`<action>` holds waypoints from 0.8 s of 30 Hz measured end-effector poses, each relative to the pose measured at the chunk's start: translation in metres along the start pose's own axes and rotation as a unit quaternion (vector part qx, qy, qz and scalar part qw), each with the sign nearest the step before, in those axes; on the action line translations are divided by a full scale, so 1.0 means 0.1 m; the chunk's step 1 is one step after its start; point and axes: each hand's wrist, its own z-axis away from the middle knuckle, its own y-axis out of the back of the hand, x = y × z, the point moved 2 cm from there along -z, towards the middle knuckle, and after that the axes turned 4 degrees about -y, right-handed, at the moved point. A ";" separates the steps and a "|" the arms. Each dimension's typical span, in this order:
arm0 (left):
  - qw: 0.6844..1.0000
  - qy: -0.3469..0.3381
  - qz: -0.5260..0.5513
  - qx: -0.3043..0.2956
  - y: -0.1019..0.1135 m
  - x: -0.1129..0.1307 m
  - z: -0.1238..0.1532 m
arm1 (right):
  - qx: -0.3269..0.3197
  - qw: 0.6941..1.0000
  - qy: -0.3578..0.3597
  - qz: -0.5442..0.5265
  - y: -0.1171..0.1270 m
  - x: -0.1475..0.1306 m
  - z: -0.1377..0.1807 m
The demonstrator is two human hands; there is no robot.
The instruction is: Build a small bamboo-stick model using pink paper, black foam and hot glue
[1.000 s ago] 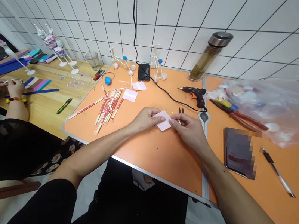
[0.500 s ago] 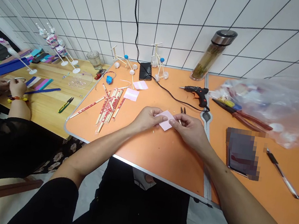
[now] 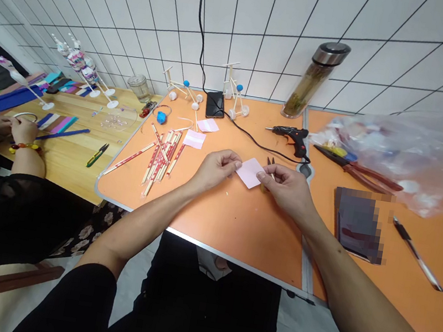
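A small pink paper square [image 3: 250,173] is held up with one corner towards me, above the orange table [image 3: 212,226]. My left hand [image 3: 217,170] pinches its left corner between thumb and fingers. At the right corner my right hand [image 3: 285,185] grips it the same way. Scissors or pliers with dark tips [image 3: 270,161] lie partly hidden behind my right hand. Left of my hands are two more pink paper pieces [image 3: 194,139] and a pile of chopsticks in red-printed wrappers [image 3: 161,159].
Behind stand small stick models with wheels [image 3: 236,98], a phone [image 3: 215,104] and a tea bottle [image 3: 314,82]. A glue gun [image 3: 291,138] with its cord, red-handled pliers [image 3: 359,171], a plastic bag [image 3: 412,157], a blurred dark device [image 3: 357,224] and a pen [image 3: 418,253] lie right. Another person's hands [image 3: 17,129] work at left.
My fingers have shifted outward to the corners of the pink paper, so more of it shows. The paper sits slightly higher and further right.
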 end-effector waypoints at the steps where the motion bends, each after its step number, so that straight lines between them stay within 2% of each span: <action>1: 1.000 -0.015 -0.003 -0.010 -0.01 0.00 0.01 | -0.004 1.000 0.003 0.006 0.00 -0.01 0.01; 5: 0.995 -0.045 -0.068 -0.056 -0.08 0.04 0.08 | -0.031 0.997 0.030 0.059 -0.06 -0.04 0.07; 8: 0.989 -0.045 -0.120 -0.066 -0.10 0.06 0.10 | -0.043 0.995 0.042 0.081 -0.10 -0.05 0.11; 15: 0.997 -0.041 -0.063 -0.019 -0.08 0.01 0.04 | -0.031 0.994 0.043 0.094 -0.07 -0.02 0.09; 24: 0.996 -0.037 -0.078 -0.024 -0.08 0.04 0.07 | -0.046 0.994 0.035 0.093 -0.08 -0.01 0.09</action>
